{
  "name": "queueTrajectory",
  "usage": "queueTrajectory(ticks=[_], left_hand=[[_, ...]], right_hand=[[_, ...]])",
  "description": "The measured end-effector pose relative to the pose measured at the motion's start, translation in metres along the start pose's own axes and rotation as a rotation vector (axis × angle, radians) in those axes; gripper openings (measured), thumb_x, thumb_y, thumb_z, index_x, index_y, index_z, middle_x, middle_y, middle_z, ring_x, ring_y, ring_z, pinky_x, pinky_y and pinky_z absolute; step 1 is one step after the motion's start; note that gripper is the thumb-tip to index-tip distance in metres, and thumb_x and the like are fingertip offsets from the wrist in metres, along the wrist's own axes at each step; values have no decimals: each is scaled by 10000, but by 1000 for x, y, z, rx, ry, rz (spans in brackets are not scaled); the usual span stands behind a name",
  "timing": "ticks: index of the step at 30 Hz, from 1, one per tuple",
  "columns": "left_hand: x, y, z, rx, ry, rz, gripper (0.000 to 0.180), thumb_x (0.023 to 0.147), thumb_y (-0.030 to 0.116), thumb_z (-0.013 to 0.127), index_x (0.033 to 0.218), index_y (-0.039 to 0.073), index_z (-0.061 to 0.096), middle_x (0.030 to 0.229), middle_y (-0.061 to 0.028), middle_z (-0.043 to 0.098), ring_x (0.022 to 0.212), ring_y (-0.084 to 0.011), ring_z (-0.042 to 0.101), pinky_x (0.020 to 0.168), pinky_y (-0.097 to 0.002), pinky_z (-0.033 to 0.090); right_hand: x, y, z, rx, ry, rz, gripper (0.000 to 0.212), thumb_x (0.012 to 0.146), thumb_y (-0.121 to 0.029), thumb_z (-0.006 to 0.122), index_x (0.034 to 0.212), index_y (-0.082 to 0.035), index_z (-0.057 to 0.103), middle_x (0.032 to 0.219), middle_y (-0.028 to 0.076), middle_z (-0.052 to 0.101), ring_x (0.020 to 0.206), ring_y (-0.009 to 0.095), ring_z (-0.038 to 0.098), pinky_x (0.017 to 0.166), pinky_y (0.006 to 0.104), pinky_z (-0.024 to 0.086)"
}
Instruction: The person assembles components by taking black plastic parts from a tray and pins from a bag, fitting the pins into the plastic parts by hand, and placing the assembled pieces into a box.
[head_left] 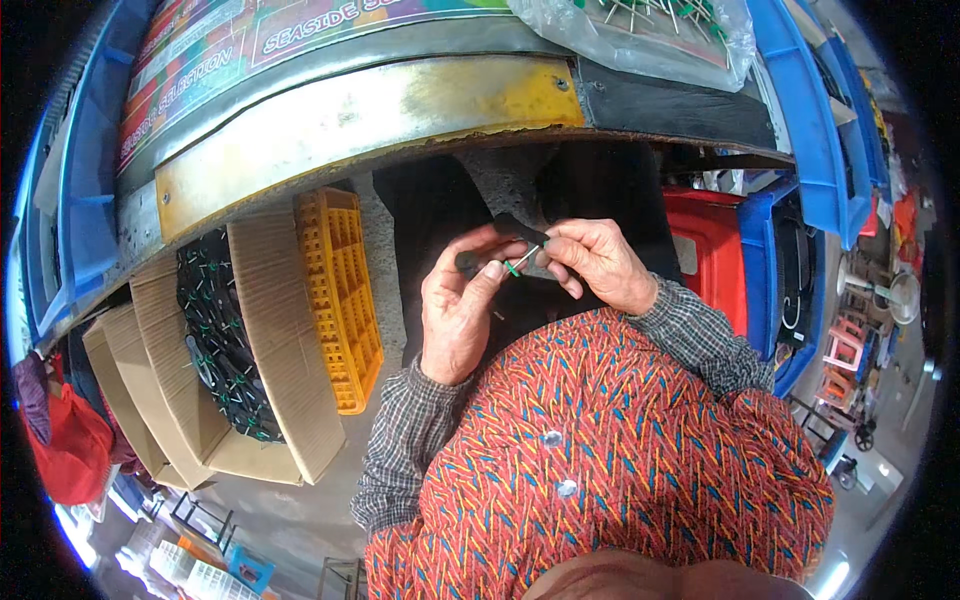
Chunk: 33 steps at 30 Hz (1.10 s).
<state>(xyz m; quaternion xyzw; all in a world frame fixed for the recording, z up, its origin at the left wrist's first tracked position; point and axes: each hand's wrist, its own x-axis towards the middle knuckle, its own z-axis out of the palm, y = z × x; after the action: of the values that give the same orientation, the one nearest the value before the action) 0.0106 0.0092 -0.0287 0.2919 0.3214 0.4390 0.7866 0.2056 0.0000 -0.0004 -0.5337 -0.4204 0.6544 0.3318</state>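
Both of my hands meet over my lap, just below the table edge. My left hand is closed around a small black part with a rounded end; its other end shows between the fingers. A thin metal pin with a green collar crosses between the hands, against the black part. At the pin's upper end the thumb and fingertips of my right hand are pinched together. Fingers hide how the pin and the black part join.
An open cardboard box at left holds many black parts with green-collared pins. Beside it stands a yellow plastic crate. A clear bag of similar pins lies on the table. Red and blue bins stand at right.
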Motion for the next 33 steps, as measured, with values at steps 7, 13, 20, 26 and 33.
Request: queueTrajectory(ticks=[7, 13, 20, 26, 33], left_hand=[[2, 4, 7, -206, 0, -79, 394, 921, 3, 490, 1307, -40, 420, 1261, -181, 523, 1181, -267, 524, 1003, -380, 421], [3, -2, 10, -295, 33, -51, 426, 925, 4, 482, 1341, -18, 393, 1278, -181, 504, 1203, -282, 502, 1040, -420, 393], [9, -2, 22, -298, 73, -17, 454, 911, -11, 486, 1353, 1, 385, 1318, -165, 470, 1225, -281, 472, 1042, -453, 395], [9, -4, 25, -222, 31, 4, 521, 911, -14, 483, 1402, 24, 316, 1350, -168, 429, 1269, -276, 422, 1049, -461, 389], [16, 11, 21, -154, -68, 27, 683, 859, -46, 538, 1460, 26, 222, 1380, -156, 394, 1269, -265, 413, 1037, -382, 366]], right_hand=[[2, -1, 0, -124, 29, -9, 333, 976, -264, 505, 823, 0, 640, 597, -17, 495, 488, 36, 453, 446, 203, 377], [6, 12, 13, -607, 355, -470, 312, 893, -279, 618, 980, 21, 616, 648, 98, 584, 582, 251, 610, 549, 350, 480], [-2, 5, 17, -932, 167, -367, 1241, 511, -400, 866, 1433, 33, 157, 1241, 281, 418, 1132, 425, 464, 949, 451, 397], [1, 5, 16, -902, 171, -315, 1184, 525, -293, 841, 1433, 21, 150, 1255, 278, 403, 1162, 436, 436, 977, 457, 379], [3, 7, 10, -831, 221, -352, 961, 566, -175, 760, 1370, 34, 278, 1085, 202, 476, 964, 341, 523, 860, 416, 431]])
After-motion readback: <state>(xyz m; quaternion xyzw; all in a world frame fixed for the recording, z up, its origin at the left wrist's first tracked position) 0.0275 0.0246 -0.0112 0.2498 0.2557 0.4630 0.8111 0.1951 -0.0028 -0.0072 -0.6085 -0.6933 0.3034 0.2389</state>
